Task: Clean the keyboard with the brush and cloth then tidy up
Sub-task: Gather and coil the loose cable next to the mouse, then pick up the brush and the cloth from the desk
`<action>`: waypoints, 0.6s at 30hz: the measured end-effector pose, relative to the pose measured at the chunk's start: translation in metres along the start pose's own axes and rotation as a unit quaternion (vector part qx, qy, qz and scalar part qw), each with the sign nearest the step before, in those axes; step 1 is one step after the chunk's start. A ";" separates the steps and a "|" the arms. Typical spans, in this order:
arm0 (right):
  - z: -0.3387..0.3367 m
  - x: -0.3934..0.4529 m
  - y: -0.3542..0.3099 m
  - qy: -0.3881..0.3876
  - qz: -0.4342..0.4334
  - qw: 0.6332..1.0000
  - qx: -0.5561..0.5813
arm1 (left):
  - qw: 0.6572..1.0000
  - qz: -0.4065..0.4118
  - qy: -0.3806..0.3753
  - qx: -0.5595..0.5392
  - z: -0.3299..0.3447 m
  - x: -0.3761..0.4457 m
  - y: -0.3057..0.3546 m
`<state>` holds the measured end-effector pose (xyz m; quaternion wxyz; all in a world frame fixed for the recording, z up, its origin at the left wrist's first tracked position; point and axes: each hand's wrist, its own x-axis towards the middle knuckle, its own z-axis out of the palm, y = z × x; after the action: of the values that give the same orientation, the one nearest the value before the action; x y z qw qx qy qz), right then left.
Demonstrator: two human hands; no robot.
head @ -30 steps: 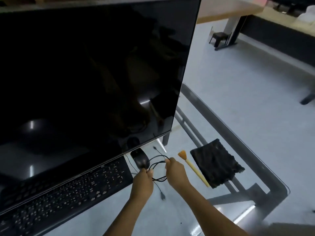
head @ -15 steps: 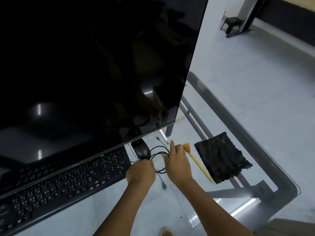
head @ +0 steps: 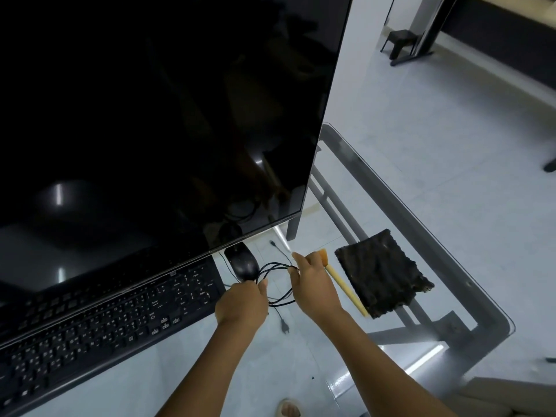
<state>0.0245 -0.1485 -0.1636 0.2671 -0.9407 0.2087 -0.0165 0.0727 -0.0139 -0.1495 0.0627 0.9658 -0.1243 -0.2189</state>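
A black keyboard (head: 114,320) lies on the glass table (head: 421,224) under the lower edge of a large dark monitor (head: 156,115). To its right sits a black mouse (head: 242,263) with a looped black cable (head: 278,284). My left hand (head: 243,302) grips one side of the cable loops. My right hand (head: 314,284) pinches the other side. Just right of my right hand lies a brush (head: 346,288) with a pale handle and orange bristles. A dark cloth (head: 382,272) lies flat beside the brush.
The table's glass edge and metal frame (head: 469,323) run along the right, with light floor tiles showing through. A cable plug (head: 284,328) hangs loose below the loops. A small dark stool (head: 400,43) stands on the floor far behind.
The view has shifted closer and downward. Both hands keep hold of the mouse cable, and the right hand has moved up toward the brush bristles, widening the loops.
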 end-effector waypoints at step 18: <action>-0.121 0.003 0.111 -0.003 0.187 0.980 -0.062 | 0.994 0.082 -0.025 -0.072 -0.020 -0.016 0.115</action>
<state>-0.0324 -0.2954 -0.1169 0.2070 -0.8999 0.3806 0.0493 0.0424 -0.1192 -0.1048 0.1471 0.9395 -0.1883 -0.2454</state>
